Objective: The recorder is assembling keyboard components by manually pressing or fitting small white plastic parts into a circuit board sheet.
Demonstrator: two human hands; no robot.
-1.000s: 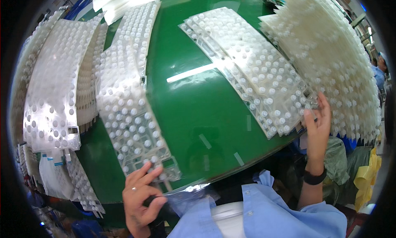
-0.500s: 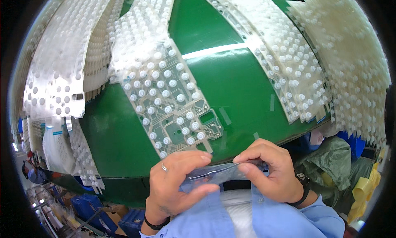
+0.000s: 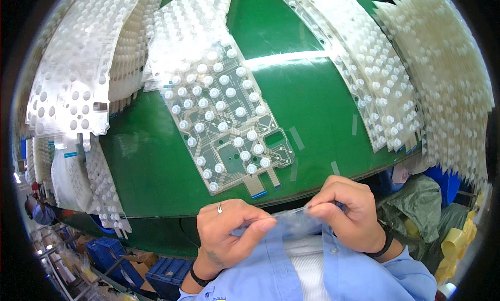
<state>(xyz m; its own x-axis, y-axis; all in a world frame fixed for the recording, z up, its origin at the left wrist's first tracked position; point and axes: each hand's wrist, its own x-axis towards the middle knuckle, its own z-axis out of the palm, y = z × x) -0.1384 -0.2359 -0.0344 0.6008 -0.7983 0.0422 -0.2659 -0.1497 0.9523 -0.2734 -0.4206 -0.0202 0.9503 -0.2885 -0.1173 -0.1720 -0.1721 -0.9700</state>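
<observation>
Just in front of the table edge, my left hand [image 3: 232, 230] and my right hand [image 3: 351, 215] pinch a piece of clear plastic film [image 3: 295, 217]. The film stretches between the two thumbs and forefingers. Beyond it lies a transparent keypad membrane sheet [image 3: 213, 121] with white rubber domes and printed traces. Its short flat tails, one blue-tipped, point toward me. No finger touches that sheet. Small strips of clear tape [image 3: 335, 168] stick to the green table [image 3: 307, 108] beside it.
Stacks of domed sheets stand at the left [image 3: 73, 66], with more overlapping sheets [image 3: 372, 66] and a thick bundle [image 3: 442, 82] at the right. Blue crates [image 3: 107, 259] sit below at left. A green plastic bag [image 3: 416, 202] lies under the right edge. Another person [image 3: 39, 211] appears far left.
My left fingertips have closed from a loose, parted grip into a pinch on the film. The view has shifted slightly, uncovering the near end of the keypad sheet and its tails.
</observation>
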